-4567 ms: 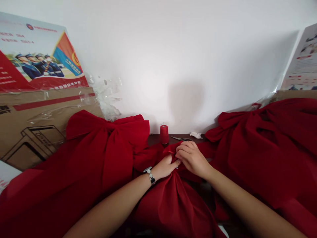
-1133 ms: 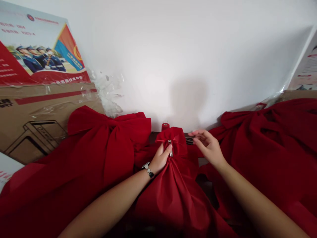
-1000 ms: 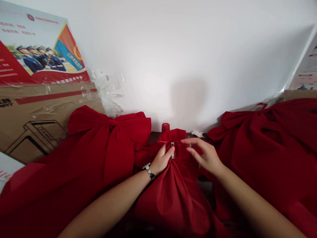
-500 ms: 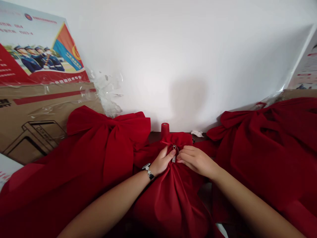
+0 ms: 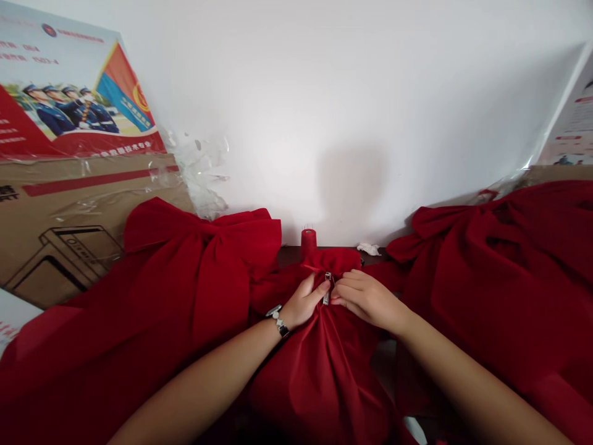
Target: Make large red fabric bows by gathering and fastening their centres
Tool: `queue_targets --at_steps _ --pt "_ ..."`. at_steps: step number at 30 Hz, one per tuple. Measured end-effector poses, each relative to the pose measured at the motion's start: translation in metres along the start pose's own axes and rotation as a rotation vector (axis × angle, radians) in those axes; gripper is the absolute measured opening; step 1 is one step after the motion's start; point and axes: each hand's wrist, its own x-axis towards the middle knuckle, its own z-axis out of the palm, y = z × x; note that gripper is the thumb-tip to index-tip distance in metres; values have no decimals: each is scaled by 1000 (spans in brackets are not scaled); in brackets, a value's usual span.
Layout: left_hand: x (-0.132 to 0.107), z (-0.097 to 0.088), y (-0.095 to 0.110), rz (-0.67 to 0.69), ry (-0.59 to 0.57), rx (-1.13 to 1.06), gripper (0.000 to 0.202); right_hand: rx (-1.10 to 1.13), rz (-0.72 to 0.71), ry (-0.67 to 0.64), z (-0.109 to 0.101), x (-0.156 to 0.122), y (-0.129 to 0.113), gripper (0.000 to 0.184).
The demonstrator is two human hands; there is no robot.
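Observation:
A gathered bunch of red cloth [image 5: 324, 364] lies in front of me, pinched at its neck. My left hand [image 5: 303, 304], with a watch on the wrist, is closed around that gathered neck. A small silver metal clip [image 5: 327, 289] sits on the neck between both hands. My right hand [image 5: 365, 298] has its fingers curled and pinched at the clip and the cloth beside it. A red thread spool [image 5: 308, 241] stands upright just behind the bunch, against the wall.
A finished red cloth bow [image 5: 199, 259] lies to the left, another red bow [image 5: 491, 247] to the right. A cardboard box [image 5: 60, 228] with a poster leans at far left. A white scrap [image 5: 369, 248] lies by the wall. Crumpled clear plastic [image 5: 201, 173] hangs beside the box.
A second ago my right hand was open and off to the right; it has come back left and closed on the clip at the cloth's neck. My left hand kept its grip.

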Motion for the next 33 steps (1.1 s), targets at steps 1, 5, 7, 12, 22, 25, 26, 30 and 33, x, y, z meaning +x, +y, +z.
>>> queue_targets --at_steps 1,5,7,12,22,25,26,30,33 --pt "0 0 0 4 -1 5 45 -1 2 1 0 0 0 27" --pt "0 0 0 2 0 23 45 1 11 11 0 0 -1 27" --pt "0 -1 -1 1 -6 23 45 -7 12 24 0 0 0 26" --pt "0 -1 0 -13 -26 9 45 -28 24 52 2 -2 1 22" --pt "-1 -2 2 -7 -47 -41 56 268 178 94 1 -3 -3 16" --pt "-1 -3 3 -6 -47 -54 58 323 261 134 3 -3 -5 12" --pt "-1 -3 3 -10 -45 -59 58 342 302 143 5 -3 -5 11" --pt "-1 -2 5 -24 -29 -50 56 446 499 183 10 -2 -6 12" --pt "-1 0 5 -26 4 -3 54 452 617 264 12 0 -8 5"
